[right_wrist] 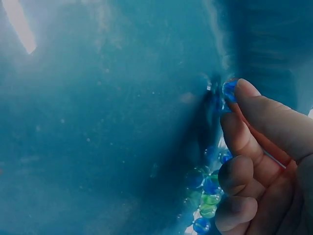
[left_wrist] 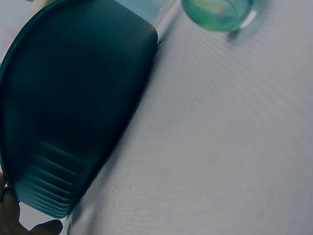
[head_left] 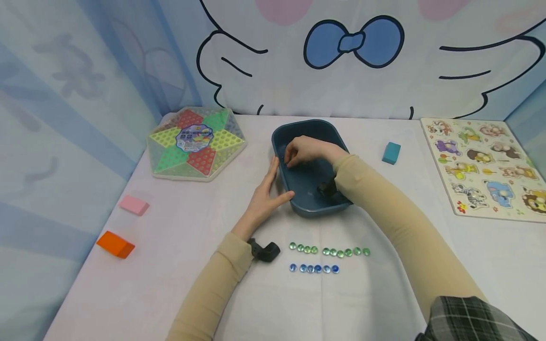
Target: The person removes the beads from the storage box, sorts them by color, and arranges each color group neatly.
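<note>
A dark teal plastic bin (head_left: 304, 190) stands on the white-covered table. My right hand (head_left: 309, 149) reaches inside it and, in the right wrist view, pinches a blue glass marble (right_wrist: 230, 91) between thumb and forefinger. Below those fingertips, blue marbles (right_wrist: 211, 185) and green marbles (right_wrist: 208, 210) lie partly hidden behind the curled fingers. My left hand (head_left: 263, 199) rests against the bin's left side, fingers straight and thumb spread toward the near corner. In front of the bin runs a row of green marbles (head_left: 348, 252), with a shorter row of blue marbles (head_left: 318, 269) nearer me.
A hexagonal Chinese checkers board (head_left: 170, 163) lies at the back left. Nearer on that side are a pink block (head_left: 134, 205) and an orange block (head_left: 115, 244). To the bin's right sit a teal block (head_left: 391, 153) and an animal puzzle board (head_left: 482, 173).
</note>
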Demonstrator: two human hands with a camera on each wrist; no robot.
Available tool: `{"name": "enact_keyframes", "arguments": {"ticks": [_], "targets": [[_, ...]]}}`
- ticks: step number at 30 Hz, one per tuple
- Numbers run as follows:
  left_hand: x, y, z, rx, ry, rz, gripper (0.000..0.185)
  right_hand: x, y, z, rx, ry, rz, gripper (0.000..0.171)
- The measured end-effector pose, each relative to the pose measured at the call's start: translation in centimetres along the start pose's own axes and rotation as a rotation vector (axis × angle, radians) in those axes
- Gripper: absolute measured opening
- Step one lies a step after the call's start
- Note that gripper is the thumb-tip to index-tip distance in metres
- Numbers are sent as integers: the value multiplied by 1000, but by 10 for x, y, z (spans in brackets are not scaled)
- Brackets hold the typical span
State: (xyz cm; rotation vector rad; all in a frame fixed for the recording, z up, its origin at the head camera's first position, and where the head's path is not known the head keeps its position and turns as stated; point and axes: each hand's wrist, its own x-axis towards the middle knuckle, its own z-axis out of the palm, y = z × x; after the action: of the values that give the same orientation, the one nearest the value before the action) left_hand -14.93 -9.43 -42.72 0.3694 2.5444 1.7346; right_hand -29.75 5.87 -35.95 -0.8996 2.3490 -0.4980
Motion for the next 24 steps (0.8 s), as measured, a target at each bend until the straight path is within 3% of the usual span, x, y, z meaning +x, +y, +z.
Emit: {"name": "enact_keyframes", "arguments": {"ticks": [11, 19, 24], "targets": [[0, 3, 0, 10, -6, -18, 88, -2, -4, 1, -32, -6, 28, 15], [-11, 41, -7, -7, -16, -40, 85, -5, -2, -2, -37, -5, 22, 15], [-14, 47, -7, -3, -11, -41, 84, -11, -3, -7, -42, 8, 2, 14]]}}
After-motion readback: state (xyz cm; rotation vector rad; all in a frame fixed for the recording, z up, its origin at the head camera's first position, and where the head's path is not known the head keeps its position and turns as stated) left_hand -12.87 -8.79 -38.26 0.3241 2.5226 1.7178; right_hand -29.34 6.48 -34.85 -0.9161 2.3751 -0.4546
